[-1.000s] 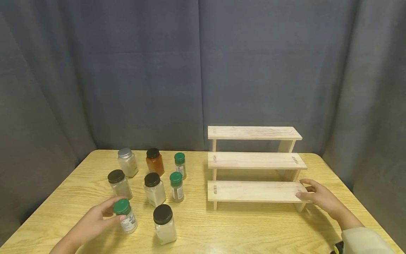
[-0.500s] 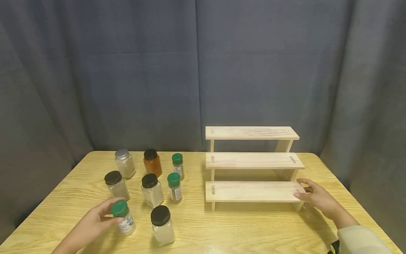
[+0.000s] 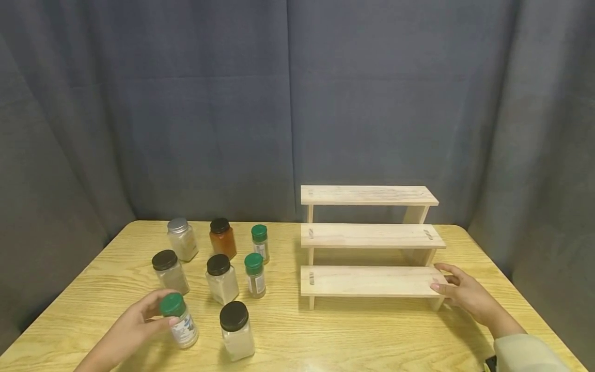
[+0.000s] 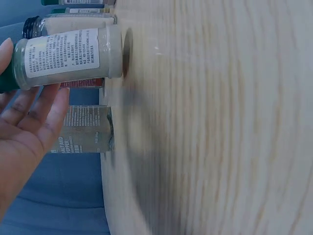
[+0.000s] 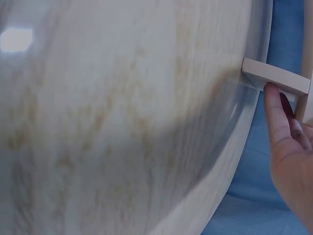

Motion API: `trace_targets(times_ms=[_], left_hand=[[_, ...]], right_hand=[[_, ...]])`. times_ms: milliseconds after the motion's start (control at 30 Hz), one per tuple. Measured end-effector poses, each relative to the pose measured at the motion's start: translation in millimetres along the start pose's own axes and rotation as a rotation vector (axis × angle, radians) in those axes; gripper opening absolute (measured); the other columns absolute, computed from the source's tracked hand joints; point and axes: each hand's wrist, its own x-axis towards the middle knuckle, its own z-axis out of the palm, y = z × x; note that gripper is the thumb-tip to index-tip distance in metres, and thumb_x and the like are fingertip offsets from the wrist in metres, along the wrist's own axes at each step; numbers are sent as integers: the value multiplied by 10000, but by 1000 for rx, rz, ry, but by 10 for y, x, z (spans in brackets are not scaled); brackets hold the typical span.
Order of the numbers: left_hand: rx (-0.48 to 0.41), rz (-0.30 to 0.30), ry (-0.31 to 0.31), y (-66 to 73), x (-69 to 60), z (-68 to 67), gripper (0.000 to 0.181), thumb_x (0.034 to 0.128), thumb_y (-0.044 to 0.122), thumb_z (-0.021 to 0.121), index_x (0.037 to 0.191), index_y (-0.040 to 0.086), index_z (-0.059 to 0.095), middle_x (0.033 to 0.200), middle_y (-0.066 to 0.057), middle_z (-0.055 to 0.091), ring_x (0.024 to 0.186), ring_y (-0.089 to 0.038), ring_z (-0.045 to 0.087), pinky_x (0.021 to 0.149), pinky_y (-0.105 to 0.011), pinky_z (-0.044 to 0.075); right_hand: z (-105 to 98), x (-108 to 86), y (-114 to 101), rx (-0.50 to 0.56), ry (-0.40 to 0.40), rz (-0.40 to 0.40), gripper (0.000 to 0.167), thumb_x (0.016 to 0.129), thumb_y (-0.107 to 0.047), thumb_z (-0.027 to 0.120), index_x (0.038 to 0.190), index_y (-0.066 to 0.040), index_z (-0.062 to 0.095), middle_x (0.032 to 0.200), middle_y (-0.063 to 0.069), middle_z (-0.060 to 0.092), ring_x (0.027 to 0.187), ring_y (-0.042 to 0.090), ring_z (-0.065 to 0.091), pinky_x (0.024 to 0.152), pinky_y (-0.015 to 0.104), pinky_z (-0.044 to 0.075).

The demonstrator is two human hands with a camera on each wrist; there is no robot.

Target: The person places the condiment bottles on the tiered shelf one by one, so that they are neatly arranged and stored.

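Note:
My left hand (image 3: 135, 325) grips a clear spice jar (image 3: 185, 330) with a green cap, thumb on the near side and fingers behind. It leans slightly, cap to the left. In the left wrist view, the held jar's printed label (image 4: 62, 53) faces the camera, and its base sits very close to the tabletop. At the right, my right hand (image 3: 471, 297) holds the end of the lowest shelf (image 3: 372, 281) of a three-tier wooden rack, thumb on the board's top. In the right wrist view a fingertip touches the rack's end support (image 5: 276, 77); other fingers are partly hidden.
Near the held jar stand a black-lidded jar (image 3: 238, 341), another black-lidded jar (image 3: 174, 276) and a third (image 3: 223, 284). Behind are a silver-lidded jar (image 3: 183, 243), an orange-brown jar (image 3: 224, 243) and two green-capped jars (image 3: 256, 283). Grey curtains (image 3: 209, 129) surround the wooden table (image 3: 288, 336).
The head view has shifted a little. The held green-capped jar leans slightly more, its cap moving left. My right hand stays at the shelf's end.

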Motion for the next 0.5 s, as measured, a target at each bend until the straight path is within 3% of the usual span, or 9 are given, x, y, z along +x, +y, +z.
trace_targets(times_ms=[100, 200, 367, 500], left_hand=[[27, 25, 35, 19, -8, 10, 466, 791, 179, 621, 1180, 10, 428, 1089, -141, 528, 938, -160, 519, 699, -332, 467], [48, 39, 58, 65, -8, -1, 440, 793, 183, 621, 1168, 35, 444, 1065, -122, 547, 908, -78, 518, 702, -351, 467], [44, 40, 66, 168, 13, -15, 428, 796, 194, 619, 1167, 61, 451, 1062, -119, 550, 938, -186, 523, 697, -402, 461], [43, 66, 56, 252, 39, -17, 423, 808, 188, 606, 1178, 63, 444, 1061, -122, 546, 924, -247, 527, 678, -372, 462]], right_hand=[[5, 4, -10, 15, 1, 0, 677, 843, -174, 562, 1309, 75, 139, 1143, 342, 345, 946, 307, 485, 784, 498, 413], [14, 3, -23, 33, 4, 0, 678, 841, -171, 565, 1309, 75, 141, 1107, 301, 394, 915, 260, 501, 788, 488, 415], [18, -9, -25, 37, 8, 2, 677, 843, -170, 562, 1309, 79, 140, 1116, 311, 384, 922, 267, 499, 789, 478, 419], [18, -9, -14, 17, 13, -1, 667, 848, -174, 555, 1310, 76, 145, 1126, 319, 377, 931, 284, 494, 780, 472, 426]])
